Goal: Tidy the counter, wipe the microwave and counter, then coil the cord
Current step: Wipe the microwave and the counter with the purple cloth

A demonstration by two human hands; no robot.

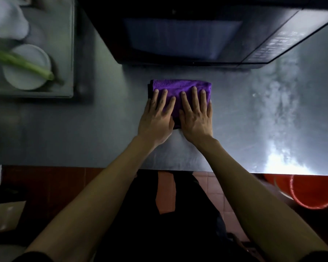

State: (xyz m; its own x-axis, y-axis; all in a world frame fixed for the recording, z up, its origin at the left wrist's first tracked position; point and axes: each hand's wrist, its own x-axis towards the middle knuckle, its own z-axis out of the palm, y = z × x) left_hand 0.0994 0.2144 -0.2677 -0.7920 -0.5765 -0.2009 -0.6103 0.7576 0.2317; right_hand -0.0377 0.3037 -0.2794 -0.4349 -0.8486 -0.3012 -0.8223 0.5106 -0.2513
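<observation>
A folded purple cloth (180, 86) lies on the steel counter (83, 129), just in front of the black microwave (178, 35). My left hand (156, 118) presses flat on the cloth's left half with straight fingers. Beside it, my right hand (196, 116) lies flat on the right half, fingers spread. Both palms cover the cloth's near edge. No cord shows in this view.
A grey tray (68, 53) at the far left holds a white plate (27, 72) with a green stalk (23, 63) across it and a white object (6, 17) behind. A red bucket (314, 191) stands on the tiled floor at lower right. Glare brightens the counter's right side.
</observation>
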